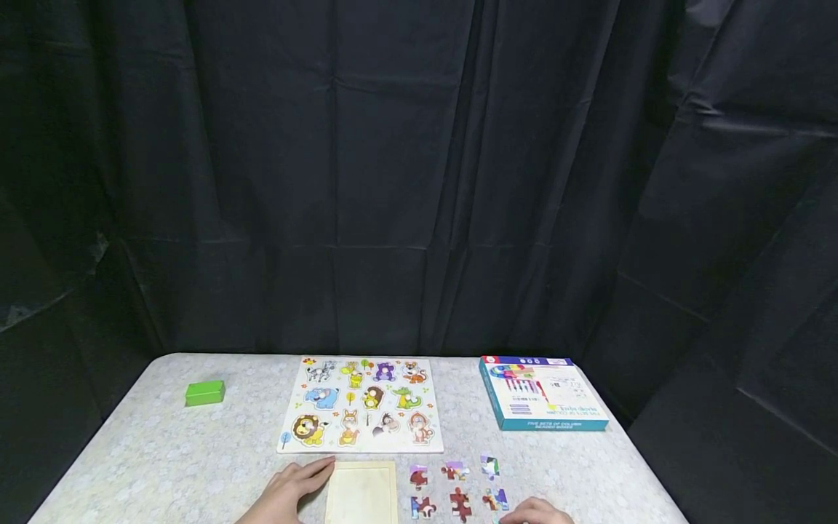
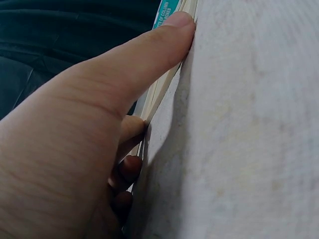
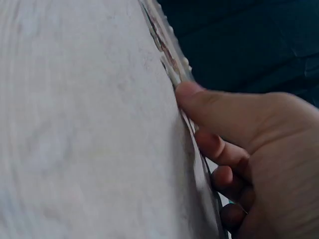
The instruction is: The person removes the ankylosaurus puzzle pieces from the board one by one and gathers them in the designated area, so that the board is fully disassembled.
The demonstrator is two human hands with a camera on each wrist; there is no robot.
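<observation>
A shallow pale wooden tray [image 1: 361, 495] lies at the table's front, its near end cut off by the frame. My left hand [image 1: 292, 491] touches its left side, fingertips by the far corner; in the left wrist view the thumb [image 2: 144, 59] lies straight against the tray's edge. To the right of the tray, several jigsaw pieces [image 1: 460, 503] are spread in rows. My right hand [image 1: 538, 511] is low at the frame's bottom, its fingertips beside a partly visible teal piece. Thumb and bent fingers show in the right wrist view [image 3: 219, 109], but whether they pinch a piece is unclear.
Behind the tray lies an animal puzzle board [image 1: 360, 404]. A boxed bead set [image 1: 546, 397] stands at the back right, and a green block [image 1: 205, 393] sits at the left. Dark curtains [image 1: 393, 182] hang behind the patterned tabletop [image 1: 164, 458].
</observation>
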